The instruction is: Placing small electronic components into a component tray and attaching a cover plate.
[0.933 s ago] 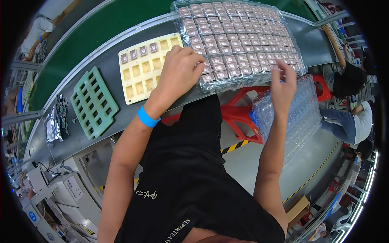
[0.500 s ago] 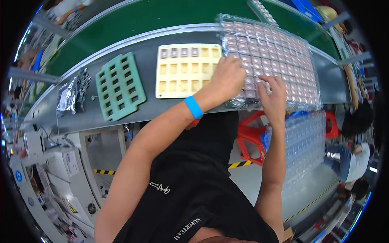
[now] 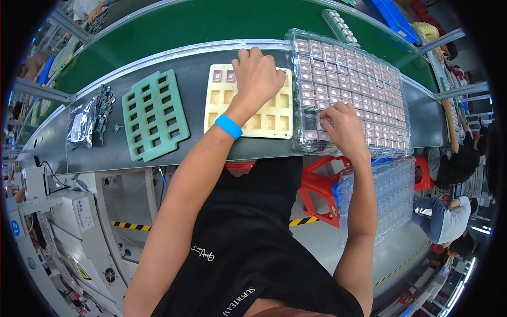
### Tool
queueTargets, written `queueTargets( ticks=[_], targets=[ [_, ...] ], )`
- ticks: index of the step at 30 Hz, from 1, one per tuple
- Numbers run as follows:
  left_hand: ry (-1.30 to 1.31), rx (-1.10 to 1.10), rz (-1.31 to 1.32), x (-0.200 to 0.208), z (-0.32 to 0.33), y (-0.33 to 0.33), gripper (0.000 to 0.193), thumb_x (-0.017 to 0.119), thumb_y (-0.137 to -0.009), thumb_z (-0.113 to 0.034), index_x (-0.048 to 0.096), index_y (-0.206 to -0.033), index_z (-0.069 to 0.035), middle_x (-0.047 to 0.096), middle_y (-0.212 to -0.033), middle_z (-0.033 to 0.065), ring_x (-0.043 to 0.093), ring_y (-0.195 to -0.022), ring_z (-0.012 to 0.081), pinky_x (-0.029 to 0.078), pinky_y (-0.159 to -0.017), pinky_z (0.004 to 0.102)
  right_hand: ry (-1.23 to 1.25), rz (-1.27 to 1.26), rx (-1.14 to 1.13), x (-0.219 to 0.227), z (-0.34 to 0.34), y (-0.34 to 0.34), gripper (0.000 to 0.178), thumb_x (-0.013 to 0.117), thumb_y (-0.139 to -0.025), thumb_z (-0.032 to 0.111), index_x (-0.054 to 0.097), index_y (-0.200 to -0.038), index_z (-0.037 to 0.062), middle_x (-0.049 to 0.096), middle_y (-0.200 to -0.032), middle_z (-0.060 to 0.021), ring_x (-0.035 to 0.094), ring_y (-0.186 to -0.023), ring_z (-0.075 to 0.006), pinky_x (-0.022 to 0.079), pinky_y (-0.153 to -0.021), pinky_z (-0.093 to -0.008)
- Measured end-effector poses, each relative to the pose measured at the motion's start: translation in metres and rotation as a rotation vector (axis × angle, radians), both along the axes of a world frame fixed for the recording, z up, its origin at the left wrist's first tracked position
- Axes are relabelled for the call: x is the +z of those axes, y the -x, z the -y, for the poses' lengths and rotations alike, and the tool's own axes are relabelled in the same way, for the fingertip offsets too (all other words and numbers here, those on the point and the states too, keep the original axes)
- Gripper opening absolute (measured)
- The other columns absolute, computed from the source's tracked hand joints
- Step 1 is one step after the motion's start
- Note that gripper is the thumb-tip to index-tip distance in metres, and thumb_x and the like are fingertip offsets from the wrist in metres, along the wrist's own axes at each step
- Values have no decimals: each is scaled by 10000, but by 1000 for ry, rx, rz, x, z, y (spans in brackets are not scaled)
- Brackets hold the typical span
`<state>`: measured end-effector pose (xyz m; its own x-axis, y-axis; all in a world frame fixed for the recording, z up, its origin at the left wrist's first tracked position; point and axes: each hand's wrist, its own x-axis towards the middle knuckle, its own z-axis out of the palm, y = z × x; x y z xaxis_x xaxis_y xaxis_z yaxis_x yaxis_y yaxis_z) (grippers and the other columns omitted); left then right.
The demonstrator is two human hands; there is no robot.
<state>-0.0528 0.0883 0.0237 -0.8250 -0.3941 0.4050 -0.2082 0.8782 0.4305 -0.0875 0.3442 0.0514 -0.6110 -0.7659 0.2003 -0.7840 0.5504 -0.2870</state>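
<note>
Over the top row of the cream pocketed tray (image 3: 248, 119) is my left hand (image 3: 257, 76), fingers curled down. Whatever its fingertips hold is hidden beneath it. Small pinkish square parts (image 3: 217, 76) sit in pockets at that row's left end; the pockets showing in the lower rows are vacant. At the lower left of a clear plastic tray (image 3: 310, 126) filled with rows of similar parts, my right hand (image 3: 346, 127) is closed, thumb and fingers pinching a pinkish square part (image 3: 320, 122). A few cells beside it hold nothing.
A green pocketed plate (image 3: 155, 116) lies left on the dark bench, beside a silvery bag (image 3: 82, 127) and small electronic pieces (image 3: 105, 108). Beyond the rail runs a green belt (image 3: 211, 26) carrying a tray of white parts (image 3: 340, 27). Clear trays (image 3: 377, 195) and a red stool (image 3: 319, 187) stand below.
My left hand has moved left from the clear tray's edge to the cream tray's top row. My right hand has shifted slightly left and down, staying at the clear tray.
</note>
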Motion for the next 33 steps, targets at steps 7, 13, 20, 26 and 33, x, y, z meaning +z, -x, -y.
queueTargets(
  ticks=[7, 13, 20, 26, 33],
  targets=[
    [128, 32, 33, -14, -20, 5, 269, 678, -767, -269, 735, -750, -7, 599, -963, 150, 474, -993, 350, 363, -831, 499, -63, 48, -21, 4, -2, 4, 78, 698, -841, 119, 723, -872, 52, 636, -900, -107, 584, -938, -323, 494, -855, -438],
    [175, 24, 96, -12, -15, 4, 374, 677, -805, -372, 728, -713, -13, 613, -933, 143, 472, -964, 333, 336, -813, 480, -146, 54, 83, 10, -1, 13, 83, 702, -834, 116, 713, -867, 40, 629, -889, -107, 580, -947, -316, 494, -864, -429],
    [142, 9, 61, -15, -3, 4, 416, 693, -821, -418, 722, -676, -30, 616, -892, 144, 468, -954, 332, 328, -802, 475, -152, -11, 150, 13, 0, 15, 71, 702, -824, 102, 699, -843, 34, 629, -857, -105, 593, -916, -311, 509, -834, -423],
    [-45, -269, -46, -5, 18, 3, 324, 716, -824, -380, 779, -933, -82, 635, -994, 114, 494, -1026, 323, 369, -864, 467, -161, 11, 174, 11, -3, 16, 62, 686, -820, 90, 684, -815, 28, 634, -845, -105, 602, -897, -311, 512, -823, -426],
    [118, -428, 191, -5, 19, 15, 320, 734, -813, -346, 751, -1052, -134, 613, -1077, 53, 477, -1077, 291, 368, -950, 432, -189, 13, 210, 17, -1, 20, 64, 682, -819, 85, 664, -797, 28, 624, -824, -107, 595, -874, -315, 504, -806, -434]
  ],
)
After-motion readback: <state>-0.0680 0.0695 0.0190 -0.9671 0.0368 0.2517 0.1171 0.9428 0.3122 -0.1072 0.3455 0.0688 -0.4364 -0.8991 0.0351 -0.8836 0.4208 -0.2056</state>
